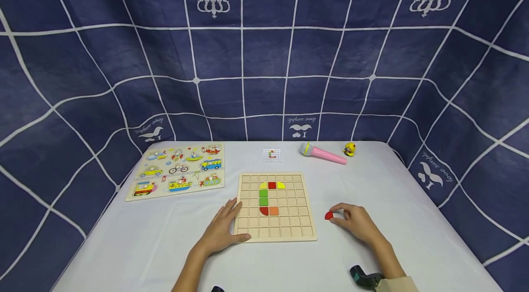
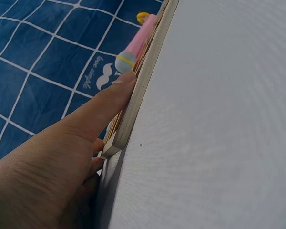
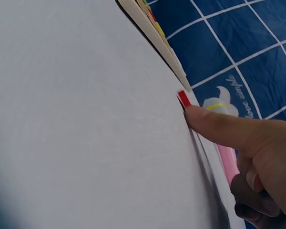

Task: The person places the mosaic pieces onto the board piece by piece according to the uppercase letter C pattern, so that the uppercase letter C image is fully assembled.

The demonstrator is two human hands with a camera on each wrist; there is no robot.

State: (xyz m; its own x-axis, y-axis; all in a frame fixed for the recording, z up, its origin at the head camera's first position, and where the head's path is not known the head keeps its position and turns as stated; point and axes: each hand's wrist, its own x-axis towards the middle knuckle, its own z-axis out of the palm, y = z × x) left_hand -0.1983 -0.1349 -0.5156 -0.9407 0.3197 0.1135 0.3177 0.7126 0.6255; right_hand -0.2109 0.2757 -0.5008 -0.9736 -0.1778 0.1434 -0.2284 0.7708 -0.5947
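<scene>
A wooden grid board [image 1: 291,230] lies in the middle of the table. In its cells a C-shaped row of pieces shows: a red square [image 1: 272,185], a yellow quarter-round piece [image 1: 281,185], green squares [image 1: 263,197], an orange square [image 1: 273,210] and others. My left hand [image 1: 219,232] rests at the board's lower left corner, fingers spread along the left side and thumb on the near edge. To the right of the board, my right hand [image 1: 357,223] pinches a red rounded block [image 1: 329,215] between thumb and forefinger, low over the table.
Behind the board lies a small pattern card [image 1: 272,155]. A pink toy microphone [image 1: 326,155] and a yellow duck figure [image 1: 349,148] are at the back right. A vehicle puzzle board [image 1: 177,170] occupies the back left. Near my right wrist shows a dark green-black object [image 1: 363,278].
</scene>
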